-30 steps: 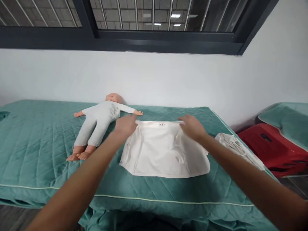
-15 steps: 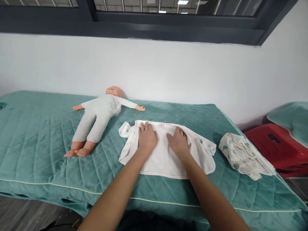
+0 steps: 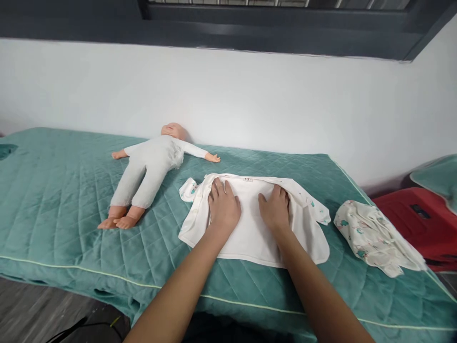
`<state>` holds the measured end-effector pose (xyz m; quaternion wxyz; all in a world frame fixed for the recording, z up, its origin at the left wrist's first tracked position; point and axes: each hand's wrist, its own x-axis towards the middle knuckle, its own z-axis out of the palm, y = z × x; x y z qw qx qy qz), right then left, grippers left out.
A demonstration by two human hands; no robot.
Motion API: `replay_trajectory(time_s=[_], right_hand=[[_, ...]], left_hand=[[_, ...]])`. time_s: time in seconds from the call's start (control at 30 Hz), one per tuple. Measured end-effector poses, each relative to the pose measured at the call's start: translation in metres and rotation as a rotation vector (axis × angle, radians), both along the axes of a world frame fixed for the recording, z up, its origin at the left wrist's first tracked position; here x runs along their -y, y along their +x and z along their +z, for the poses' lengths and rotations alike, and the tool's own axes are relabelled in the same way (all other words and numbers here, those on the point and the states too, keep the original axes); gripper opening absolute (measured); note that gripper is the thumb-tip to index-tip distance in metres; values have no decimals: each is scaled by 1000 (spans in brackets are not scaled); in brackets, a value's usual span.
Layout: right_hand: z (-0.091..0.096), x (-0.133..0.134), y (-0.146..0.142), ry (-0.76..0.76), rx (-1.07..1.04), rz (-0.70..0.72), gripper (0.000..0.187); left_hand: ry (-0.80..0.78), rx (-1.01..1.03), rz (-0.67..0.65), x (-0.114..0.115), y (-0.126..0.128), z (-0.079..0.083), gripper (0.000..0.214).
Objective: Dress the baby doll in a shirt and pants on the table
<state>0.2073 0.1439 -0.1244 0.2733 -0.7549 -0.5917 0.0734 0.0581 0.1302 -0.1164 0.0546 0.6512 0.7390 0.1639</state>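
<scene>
A white baby garment lies spread open, inside up, on the green quilted bed. My left hand rests flat on its left half with fingers stretched toward the collar. My right hand lies flat on the right half, fingers apart. Both palms press on the cloth and hold nothing. To the left of the garment a baby doll in a pale bodysuit lies on its back, arms out, head toward the wall.
A crumpled printed cloth lies on the bed at the right. Beyond the bed's right edge stands a red object under another green cover. A white wall runs behind the bed, with a dark window frame above.
Both hands came down from the garment's collar corners and now lie flat on its middle. The garment's side flaps have been opened outward, showing printed edges. The view has tilted down.
</scene>
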Motion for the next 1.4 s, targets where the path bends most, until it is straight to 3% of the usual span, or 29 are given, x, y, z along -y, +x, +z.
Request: replay_trajectory(time_s=[0.3, 0.5, 0.67, 0.93, 1.4], right_hand=[[6, -30, 6, -57, 2, -22, 63], [4, -67, 13, -105, 43, -50, 61], [-6, -80, 14, -184, 63, -34, 58], [-12, -85, 18, -233, 94, -4, 61], [-7, -90, 16, -189, 74, 10, 56]], left_hand=[[-4, 62, 20, -35, 11, 3, 71], [55, 64, -30, -75, 11, -11, 70], [70, 56, -52, -95, 7, -22, 70], [52, 0, -65, -109, 5, -23, 70], [116, 16, -48, -103, 7, -23, 69]])
